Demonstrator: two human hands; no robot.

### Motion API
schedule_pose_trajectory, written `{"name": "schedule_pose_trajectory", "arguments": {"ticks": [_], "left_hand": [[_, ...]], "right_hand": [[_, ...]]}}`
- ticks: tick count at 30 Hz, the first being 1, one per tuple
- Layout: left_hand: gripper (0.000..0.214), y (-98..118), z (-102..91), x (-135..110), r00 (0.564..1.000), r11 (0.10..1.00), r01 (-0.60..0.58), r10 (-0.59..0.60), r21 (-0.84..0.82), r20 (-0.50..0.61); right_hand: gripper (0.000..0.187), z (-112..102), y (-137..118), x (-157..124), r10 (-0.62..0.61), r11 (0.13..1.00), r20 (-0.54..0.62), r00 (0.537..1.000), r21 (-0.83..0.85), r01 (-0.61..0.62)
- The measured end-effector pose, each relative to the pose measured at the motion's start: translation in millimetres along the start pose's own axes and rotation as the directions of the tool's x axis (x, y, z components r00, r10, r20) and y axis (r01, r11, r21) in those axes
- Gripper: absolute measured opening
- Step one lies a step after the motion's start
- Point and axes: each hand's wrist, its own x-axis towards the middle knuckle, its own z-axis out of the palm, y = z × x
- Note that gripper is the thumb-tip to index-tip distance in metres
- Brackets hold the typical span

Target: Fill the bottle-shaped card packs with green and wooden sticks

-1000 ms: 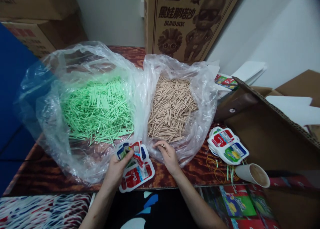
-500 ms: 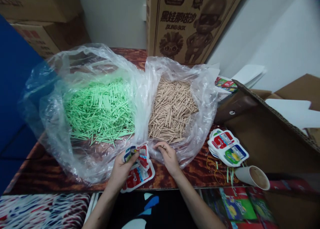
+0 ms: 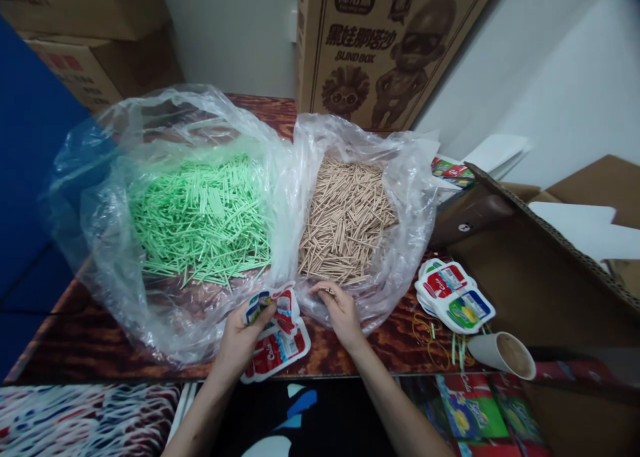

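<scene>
My left hand (image 3: 239,340) grips a red, white and blue printed packet (image 3: 278,328) at the table's front edge, thumb on its top. My right hand (image 3: 340,312) is closed in a pinch on a small bundle of tan sticks (image 3: 327,289), right at the lip of a clear plastic bag (image 3: 405,177) heaped with tan sticks (image 3: 345,217). To the left, a bigger clear bag (image 3: 100,197) holds a pile of green sticks (image 3: 200,217).
A stack of printed packets (image 3: 455,296) lies to the right, with rubber bands (image 3: 425,330) and a tipped paper cup (image 3: 503,354) near it. An open cardboard box (image 3: 540,270) stands at the right, a printed carton (image 3: 385,44) behind the bags on the wooden table (image 3: 75,340).
My left hand has shifted slightly right on the packet. My right hand stays pinched at the bag's lip; the camera has drifted a little.
</scene>
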Motion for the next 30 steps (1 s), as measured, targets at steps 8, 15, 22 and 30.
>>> {"name": "schedule_pose_trajectory", "arguments": {"ticks": [8, 15, 22, 30], "left_hand": [[0.023, 5.4, 0.8, 0.6, 0.997, 0.992, -0.073, 0.073, 0.107, 0.009], [0.024, 8.7, 4.9, -1.0, 0.996, 0.988, -0.088, 0.088, 0.124, 0.007], [0.024, 10.6, 5.0, -1.2, 0.996, 0.989, -0.090, 0.090, 0.119, 0.006], [0.025, 5.2, 1.5, -1.7, 0.995, 0.984, -0.102, 0.101, 0.143, 0.011]], "right_hand": [[0.017, -2.9, -17.0, 6.5, -0.041, 0.999, 0.013, 0.999, 0.006, 0.041], [0.017, -2.3, -15.7, 8.3, -0.034, 0.999, 0.024, 0.999, 0.022, 0.033], [0.018, -0.4, -15.1, 8.2, -0.027, 0.999, 0.021, 0.999, 0.020, 0.027], [0.018, 0.8, -16.1, 6.3, -0.013, 0.999, 0.025, 1.000, 0.034, 0.012]]}}
